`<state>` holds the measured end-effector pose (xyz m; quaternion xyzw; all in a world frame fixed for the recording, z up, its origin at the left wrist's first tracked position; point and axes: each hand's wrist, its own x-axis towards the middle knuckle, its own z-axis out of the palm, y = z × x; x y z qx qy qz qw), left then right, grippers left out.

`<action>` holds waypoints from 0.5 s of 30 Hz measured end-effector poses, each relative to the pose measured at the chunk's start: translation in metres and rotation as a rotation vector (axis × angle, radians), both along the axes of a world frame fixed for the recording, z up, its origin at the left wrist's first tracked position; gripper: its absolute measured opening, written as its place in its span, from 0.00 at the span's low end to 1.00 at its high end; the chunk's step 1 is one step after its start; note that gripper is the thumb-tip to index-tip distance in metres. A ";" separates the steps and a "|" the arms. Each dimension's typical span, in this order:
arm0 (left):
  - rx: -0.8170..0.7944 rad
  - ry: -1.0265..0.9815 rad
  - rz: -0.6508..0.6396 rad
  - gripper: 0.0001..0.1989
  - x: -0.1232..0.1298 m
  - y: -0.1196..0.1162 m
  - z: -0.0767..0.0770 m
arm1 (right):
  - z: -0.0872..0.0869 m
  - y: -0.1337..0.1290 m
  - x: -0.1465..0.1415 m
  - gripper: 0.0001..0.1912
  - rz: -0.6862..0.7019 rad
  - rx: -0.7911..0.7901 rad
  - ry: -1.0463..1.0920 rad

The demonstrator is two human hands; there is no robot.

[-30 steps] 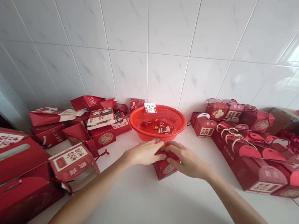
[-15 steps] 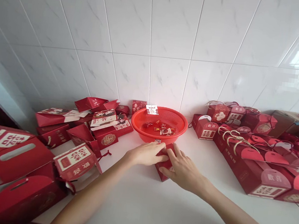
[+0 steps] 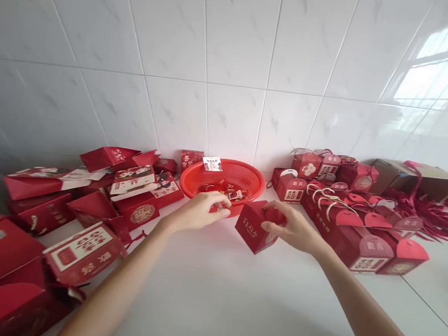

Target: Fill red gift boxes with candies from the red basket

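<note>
Holding one seemingly closed red box (image 3: 252, 228) in the right hand (image 3: 297, 226), with left hand (image 3: 197, 211) parted and empty, closed boxes (image 3: 340, 242) grouped at right, open boxes (image 3: 93, 208) remaining at left.

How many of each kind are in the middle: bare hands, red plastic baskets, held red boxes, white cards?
Bare left hand, bare right hand: 2
Red round plastic basket: 1
Red cuboid cardboard box in the right hand: 1
White rectangular printed card by the basket: 1
Total: 5
</note>
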<state>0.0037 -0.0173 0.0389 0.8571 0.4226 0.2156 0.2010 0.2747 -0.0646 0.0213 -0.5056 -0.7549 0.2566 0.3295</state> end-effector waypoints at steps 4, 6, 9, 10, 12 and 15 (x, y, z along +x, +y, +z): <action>0.164 -0.109 0.043 0.17 -0.008 0.021 -0.012 | 0.024 -0.014 0.040 0.17 -0.106 0.189 -0.002; 0.180 -0.109 0.070 0.20 -0.011 0.034 -0.022 | 0.039 -0.025 0.064 0.20 -0.220 0.307 -0.049; 0.098 -0.070 0.090 0.25 -0.015 0.047 -0.036 | 0.065 -0.047 0.106 0.24 -0.478 0.431 -0.088; 0.075 -0.059 0.093 0.26 -0.015 0.050 -0.038 | 0.073 -0.054 0.121 0.25 -0.558 0.457 -0.082; 0.057 -0.049 0.100 0.27 -0.015 0.050 -0.040 | 0.086 -0.067 0.152 0.27 -0.778 0.493 -0.069; 0.022 -0.022 0.116 0.26 -0.012 0.047 -0.037 | 0.092 -0.079 0.204 0.27 -1.139 0.524 -0.165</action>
